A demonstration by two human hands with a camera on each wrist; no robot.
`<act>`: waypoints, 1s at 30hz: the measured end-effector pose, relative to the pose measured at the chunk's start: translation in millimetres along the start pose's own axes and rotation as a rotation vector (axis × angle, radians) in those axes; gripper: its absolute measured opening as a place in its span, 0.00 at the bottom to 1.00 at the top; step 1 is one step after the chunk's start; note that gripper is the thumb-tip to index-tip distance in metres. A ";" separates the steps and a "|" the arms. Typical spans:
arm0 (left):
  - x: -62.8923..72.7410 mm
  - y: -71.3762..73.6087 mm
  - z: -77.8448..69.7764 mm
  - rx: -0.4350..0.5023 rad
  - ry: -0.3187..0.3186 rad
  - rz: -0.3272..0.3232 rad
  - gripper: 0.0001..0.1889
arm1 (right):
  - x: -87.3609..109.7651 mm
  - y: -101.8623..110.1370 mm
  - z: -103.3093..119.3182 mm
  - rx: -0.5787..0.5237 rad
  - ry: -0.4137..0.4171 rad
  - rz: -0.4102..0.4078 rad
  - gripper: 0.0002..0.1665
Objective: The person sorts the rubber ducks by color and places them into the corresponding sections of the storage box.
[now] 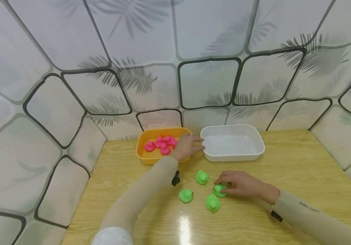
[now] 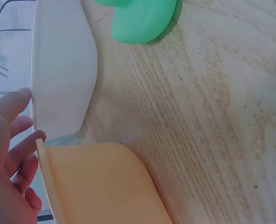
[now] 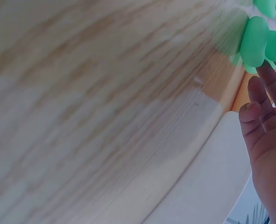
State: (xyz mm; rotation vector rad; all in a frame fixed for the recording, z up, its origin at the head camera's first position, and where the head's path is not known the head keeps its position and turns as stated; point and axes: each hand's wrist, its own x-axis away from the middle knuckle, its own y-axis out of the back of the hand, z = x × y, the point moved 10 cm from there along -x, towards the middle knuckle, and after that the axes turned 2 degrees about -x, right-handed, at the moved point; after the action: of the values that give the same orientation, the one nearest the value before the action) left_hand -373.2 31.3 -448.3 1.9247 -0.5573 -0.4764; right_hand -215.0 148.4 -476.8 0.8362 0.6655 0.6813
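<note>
My left hand (image 1: 187,147) reaches over the right end of an orange tub (image 1: 143,158), its loosely bent fingers at the left rim of a white tub (image 1: 233,158). In the left wrist view, its fingertips (image 2: 23,93) lie right at the white rim. Several pink rubber ducks (image 1: 164,149) sit inside the orange tub, partly hidden by this hand. My right hand (image 1: 241,183) pinches a green rubber duck (image 1: 218,190) between thumb and fingers, low over the table. Close around it stand three more: one green duck (image 1: 202,177) behind, another duck (image 1: 213,203) in front, a third duck (image 1: 186,195) to the left.
Both tubs stand side by side at the back of the wooden table (image 1: 298,163), close to a patterned cloth wall (image 1: 206,85). Cloth walls also rise at the left and right. Black wrist devices (image 1: 176,178) hang below both sleeves.
</note>
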 end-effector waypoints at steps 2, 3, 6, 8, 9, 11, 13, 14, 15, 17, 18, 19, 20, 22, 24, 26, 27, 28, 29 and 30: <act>-0.3 0.2 -1.0 -0.003 -0.010 -0.009 0.21 | -0.1 -0.1 0.8 -0.002 0.005 0.001 0.15; -0.4 0.2 -1.5 -0.004 -0.016 -0.012 0.21 | 0.0 0.2 1.1 -0.001 0.008 -0.001 0.15; -0.5 0.5 -3.9 -0.003 -0.039 -0.019 0.20 | 0.3 0.6 1.8 0.007 0.021 -0.011 0.14; 0.1 0.0 -6.4 0.005 -0.056 -0.019 0.19 | 0.9 1.0 2.2 0.010 0.034 -0.019 0.14; 0.6 -0.7 -7.3 0.021 -0.062 -0.014 0.19 | 1.2 0.7 1.7 0.010 0.035 -0.021 0.14; 1.5 -2.7 -9.2 0.051 -0.070 0.001 0.18 | 1.6 0.6 0.9 0.004 0.033 -0.022 0.14; 1.5 -4.6 -9.8 0.076 -0.072 0.014 0.18 | 2.1 0.3 -1.2 -0.003 0.021 -0.021 0.13; 1.3 -5.4 -9.7 0.085 -0.069 0.021 0.19 | 2.3 0.2 -2.4 -0.005 0.012 -0.020 0.13; 1.1 -5.6 -9.5 0.091 -0.065 0.024 0.19 | 2.6 0.2 -3.8 -0.009 0.001 -0.017 0.13; 0.1 -5.5 -8.6 0.094 -0.057 0.026 0.18 | 3.0 0.6 -6.0 -0.020 -0.022 -0.010 0.13; -0.4 -5.5 -8.2 0.096 -0.054 0.028 0.18 | 3.4 1.0 -7.2 -0.024 -0.035 -0.004 0.13; -0.7 -5.7 -7.8 0.098 -0.051 0.032 0.18 | 3.6 2.2 -7.7 -0.023 -0.043 -0.001 0.13; -0.8 -5.6 -7.5 0.103 -0.044 0.037 0.18 | 3.8 3.7 -8.8 -0.023 -0.057 0.001 0.13; -1.2 -5.8 -6.3 0.118 -0.034 0.045 0.18 | 3.6 8.4 -11.2 -0.023 -0.081 0.003 0.14; -1.2 -5.5 -6.0 0.129 -0.030 0.049 0.19 | 2.3 16.9 -12.4 -0.021 -0.092 -0.011 0.14; -1.1 -4.4 -5.9 0.141 -0.028 0.046 0.20 | 0.3 28.9 -12.1 -0.030 -0.086 -0.040 0.14; -1.1 -3.9 -6.1 0.144 -0.031 0.045 0.20 | -1.2 36.2 -10.7 -0.027 -0.065 -0.064 0.15; -1.0 -3.3 -6.4 0.148 -0.034 0.043 0.21 | -2.7 44.3 -8.9 -0.025 -0.040 -0.092 0.16; -0.8 -2.4 -6.7 0.152 -0.037 0.040 0.21 | -4.1 52.6 -6.7 -0.019 -0.011 -0.121 0.17; -0.6 -1.5 -6.9 0.155 -0.039 0.036 0.21 | -5.1 61.0 -4.7 -0.005 0.018 -0.152 0.18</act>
State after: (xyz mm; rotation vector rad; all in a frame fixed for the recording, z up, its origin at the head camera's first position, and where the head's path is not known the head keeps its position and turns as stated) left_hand -369.6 37.2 -447.0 2.0527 -0.6705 -0.4600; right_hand -238.2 176.6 -427.4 0.7676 0.7355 0.5534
